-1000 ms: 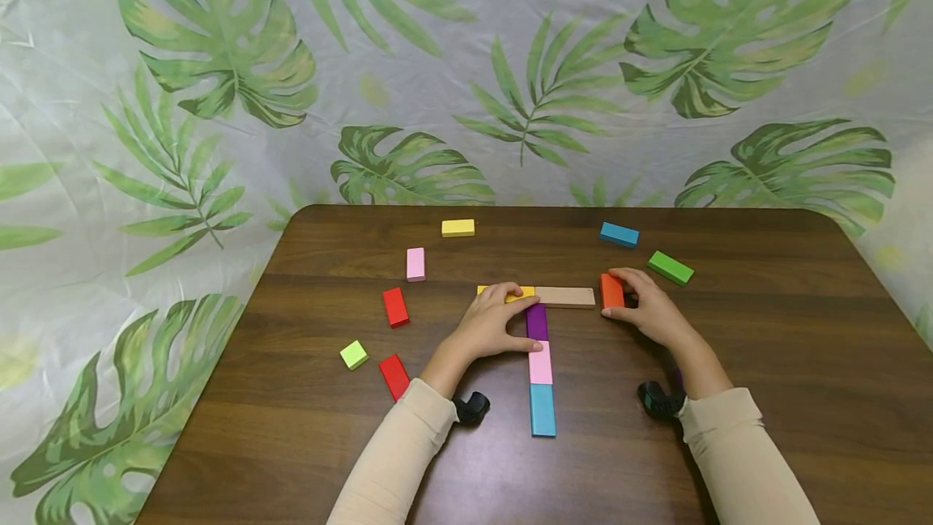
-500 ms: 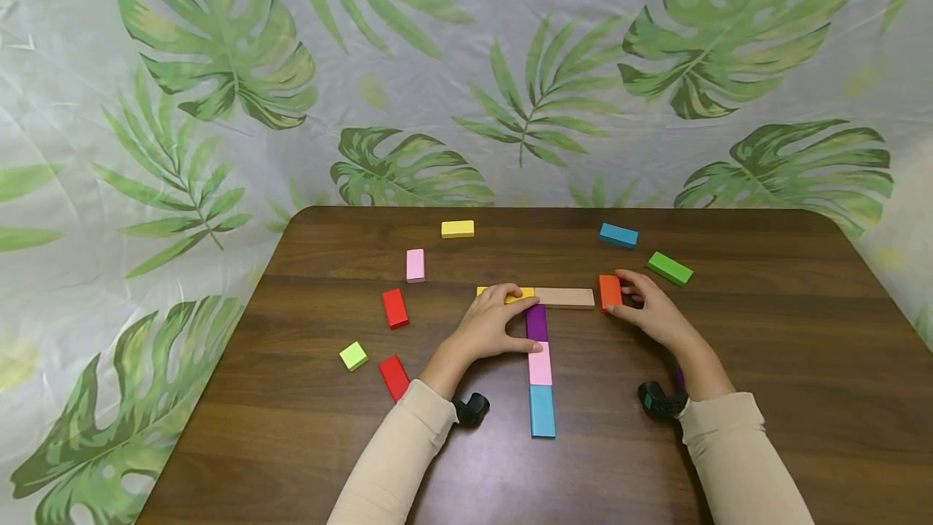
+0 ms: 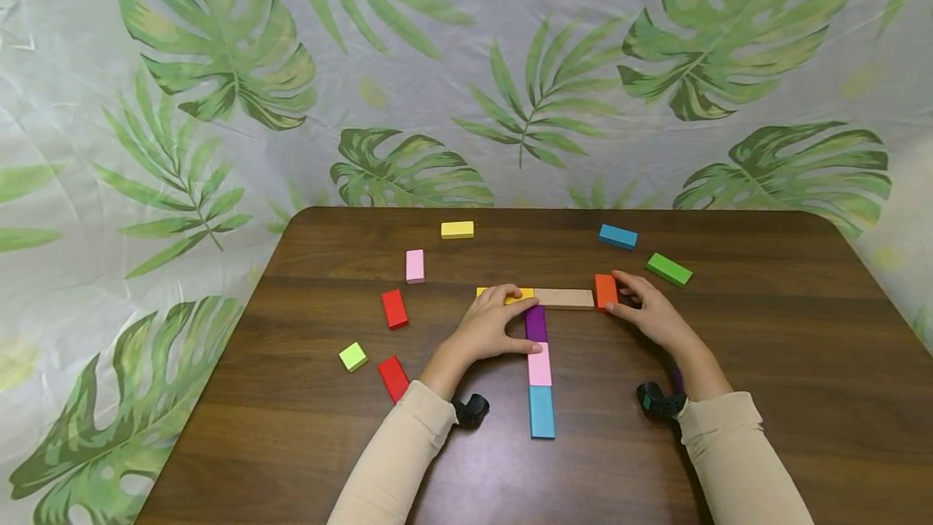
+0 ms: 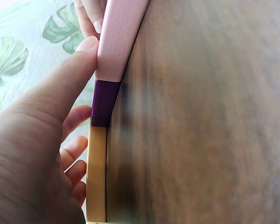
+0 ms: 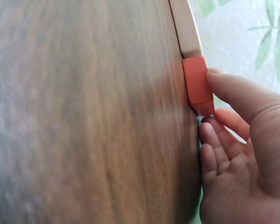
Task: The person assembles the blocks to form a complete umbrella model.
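Observation:
Flat coloured blocks form a T on the table in the head view. My left hand [image 3: 490, 324] lies over its left part, fingers on the yellow block [image 4: 97, 172] and near the purple block [image 3: 535, 324]. Its thumb touches the pink block [image 4: 116, 42]. A blue block [image 3: 542, 411] ends the stem. My right hand [image 3: 651, 310] pinches an orange-red block [image 5: 198, 79] between thumb and forefinger, its other fingers loosely bent. That block lies across the right end of the beige block [image 3: 564, 299], touching it or almost so.
Loose blocks surround the T: yellow [image 3: 457, 230], pink [image 3: 415, 266], red [image 3: 395, 309], another red [image 3: 394, 377] beside the left sleeve, lime [image 3: 353, 356], blue [image 3: 618, 236] and green [image 3: 669, 269]. A leaf-patterned cloth [image 3: 408, 87] hangs behind the brown table [image 3: 291, 444].
My right hand has slid the orange-red block slightly left, narrowing the gap to the beige block, and its fingers have shifted to the block's right side. The left hand stays put.

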Motion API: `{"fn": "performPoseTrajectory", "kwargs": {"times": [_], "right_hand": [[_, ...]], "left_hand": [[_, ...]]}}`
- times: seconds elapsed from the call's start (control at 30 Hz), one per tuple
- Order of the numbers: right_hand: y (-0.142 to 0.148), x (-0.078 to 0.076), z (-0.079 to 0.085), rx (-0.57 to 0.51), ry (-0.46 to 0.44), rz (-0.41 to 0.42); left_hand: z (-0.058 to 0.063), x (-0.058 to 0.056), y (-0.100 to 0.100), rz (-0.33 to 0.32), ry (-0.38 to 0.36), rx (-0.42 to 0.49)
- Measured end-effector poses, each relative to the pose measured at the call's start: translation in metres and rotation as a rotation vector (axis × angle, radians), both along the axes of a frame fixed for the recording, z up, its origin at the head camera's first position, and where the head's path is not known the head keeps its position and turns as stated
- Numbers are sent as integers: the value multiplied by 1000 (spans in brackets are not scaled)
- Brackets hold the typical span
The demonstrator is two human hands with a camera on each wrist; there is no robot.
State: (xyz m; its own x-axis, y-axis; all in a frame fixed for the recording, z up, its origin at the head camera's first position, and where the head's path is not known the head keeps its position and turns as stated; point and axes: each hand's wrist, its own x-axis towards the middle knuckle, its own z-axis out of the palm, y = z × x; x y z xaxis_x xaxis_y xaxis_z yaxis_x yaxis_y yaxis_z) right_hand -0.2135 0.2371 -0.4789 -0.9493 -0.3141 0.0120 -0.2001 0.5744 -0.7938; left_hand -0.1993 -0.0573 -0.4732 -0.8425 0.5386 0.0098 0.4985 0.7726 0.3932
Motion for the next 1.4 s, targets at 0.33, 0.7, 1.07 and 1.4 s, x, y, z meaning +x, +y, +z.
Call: {"fn": "performPoseTrajectory", "kwargs": {"times": [0.33, 0.7, 1.07, 1.4], "right_hand": [[-1, -2, -3, 20, 14, 11], [-2, -4, -5, 19, 23, 17], [-3, -4, -2, 7, 0, 23], [-2, -4, -2, 15, -12, 25]], "left_hand": [[0, 0, 0, -4, 4, 0], [-1, 0, 0, -2, 8, -1], [-1, 0, 0, -5, 18, 3], [-1, 0, 0, -4, 8, 3]]}}
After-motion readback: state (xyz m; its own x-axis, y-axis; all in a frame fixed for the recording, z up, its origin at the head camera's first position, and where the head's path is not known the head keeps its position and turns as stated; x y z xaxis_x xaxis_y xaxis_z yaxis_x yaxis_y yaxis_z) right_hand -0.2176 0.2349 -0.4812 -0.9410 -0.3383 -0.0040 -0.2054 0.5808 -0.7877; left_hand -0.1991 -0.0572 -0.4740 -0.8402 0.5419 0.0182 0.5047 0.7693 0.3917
